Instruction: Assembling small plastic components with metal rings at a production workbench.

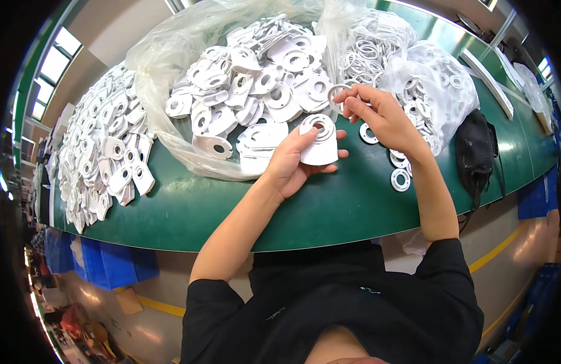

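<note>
My left hand is closed on a white plastic plate with a round collar and a hole at its upper end; the thumb lies along the collar's left side. To the right and a little higher, my right hand pinches a thin white ring between thumb and fingers, apart from the plate. Just beyond the left hand is a heap of similar white plates inside an opened clear plastic bag. Flat white washer-like rings lie on the table by the right forearm.
Another pile of white plates covers the left of the green table. Clear bags of thin rings and flat rings stand at the back right. Beside them are a black pouch-like item and a white bar. Blue bins are below the left edge.
</note>
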Demonstrator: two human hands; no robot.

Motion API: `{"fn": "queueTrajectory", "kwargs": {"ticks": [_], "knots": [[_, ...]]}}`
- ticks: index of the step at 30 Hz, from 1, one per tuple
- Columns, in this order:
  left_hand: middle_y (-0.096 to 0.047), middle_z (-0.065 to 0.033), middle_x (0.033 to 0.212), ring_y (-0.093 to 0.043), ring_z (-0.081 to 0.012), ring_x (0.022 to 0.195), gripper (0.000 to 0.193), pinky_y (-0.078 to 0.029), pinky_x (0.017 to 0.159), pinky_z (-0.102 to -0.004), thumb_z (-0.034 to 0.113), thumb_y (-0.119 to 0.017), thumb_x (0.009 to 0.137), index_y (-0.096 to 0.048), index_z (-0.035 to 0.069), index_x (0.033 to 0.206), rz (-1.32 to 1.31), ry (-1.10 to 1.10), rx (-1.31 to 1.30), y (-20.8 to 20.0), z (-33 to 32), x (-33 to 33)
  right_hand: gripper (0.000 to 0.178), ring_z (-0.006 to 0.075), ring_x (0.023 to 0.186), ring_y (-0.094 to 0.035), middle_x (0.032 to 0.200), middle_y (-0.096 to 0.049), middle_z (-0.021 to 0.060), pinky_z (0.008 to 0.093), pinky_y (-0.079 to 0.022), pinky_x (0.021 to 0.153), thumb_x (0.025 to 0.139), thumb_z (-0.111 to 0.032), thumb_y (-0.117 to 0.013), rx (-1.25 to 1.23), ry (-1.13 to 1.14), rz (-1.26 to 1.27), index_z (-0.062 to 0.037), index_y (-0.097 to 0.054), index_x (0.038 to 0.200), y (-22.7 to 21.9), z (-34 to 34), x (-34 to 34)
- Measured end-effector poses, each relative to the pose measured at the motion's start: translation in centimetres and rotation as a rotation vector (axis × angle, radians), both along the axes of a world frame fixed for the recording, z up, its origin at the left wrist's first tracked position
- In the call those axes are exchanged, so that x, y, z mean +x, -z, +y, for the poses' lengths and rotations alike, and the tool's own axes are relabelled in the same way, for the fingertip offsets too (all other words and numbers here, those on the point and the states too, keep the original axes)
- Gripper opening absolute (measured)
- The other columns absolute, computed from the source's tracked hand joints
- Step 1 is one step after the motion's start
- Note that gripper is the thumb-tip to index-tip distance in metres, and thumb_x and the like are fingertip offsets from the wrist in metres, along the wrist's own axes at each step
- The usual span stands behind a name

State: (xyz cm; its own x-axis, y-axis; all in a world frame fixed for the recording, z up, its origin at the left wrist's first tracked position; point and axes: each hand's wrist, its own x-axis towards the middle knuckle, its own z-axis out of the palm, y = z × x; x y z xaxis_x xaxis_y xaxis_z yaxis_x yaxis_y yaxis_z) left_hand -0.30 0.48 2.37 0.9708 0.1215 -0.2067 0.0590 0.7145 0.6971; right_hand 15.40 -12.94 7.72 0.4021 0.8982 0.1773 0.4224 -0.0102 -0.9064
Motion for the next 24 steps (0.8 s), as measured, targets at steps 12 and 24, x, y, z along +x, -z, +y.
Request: {"fn": "queueTrajectory", "kwargs": {"ticks": [12, 24], "knots": [[-0.064, -0.0113, 0.101, -0.066, -0.0188, 0.077, 0.039, -0.05, 0.051, -0.0251, 0.033, -0.064, 0.088, -0.049, 0.008, 0.113, 0.101, -0.174, 0.073, -0.4, 0.0, -0.2, 0.011, 0.0134, 0.087, -0.06, 0.091, -0.063, 0.0053, 0.0257, -0.05, 0.073, 0.079, 0.01, -0.06, 0.144, -0.219, 0.1, -0.0009, -0.06, 0.08, 2.4, 1.0, 0.2], [-0.064, -0.0036, 0.089, -0.064, -0.0128, 0.072, 0.036, -0.047, 0.05, -0.0218, 0.015, -0.074, 0.08, -0.053, 0.009, 0.109, 0.068, -0.143, 0.147, -0.7, -0.5, -0.3, 0.011, 0.0248, 0.095, -0.057, 0.098, -0.066, 0.0057, 0.0325, -0.048, 0.079, 0.071, -0.001, -0.073, 0.506, -0.135, -0.729, -0.0073, -0.064, 0.073, 2.8, 1.5, -0.8]]}}
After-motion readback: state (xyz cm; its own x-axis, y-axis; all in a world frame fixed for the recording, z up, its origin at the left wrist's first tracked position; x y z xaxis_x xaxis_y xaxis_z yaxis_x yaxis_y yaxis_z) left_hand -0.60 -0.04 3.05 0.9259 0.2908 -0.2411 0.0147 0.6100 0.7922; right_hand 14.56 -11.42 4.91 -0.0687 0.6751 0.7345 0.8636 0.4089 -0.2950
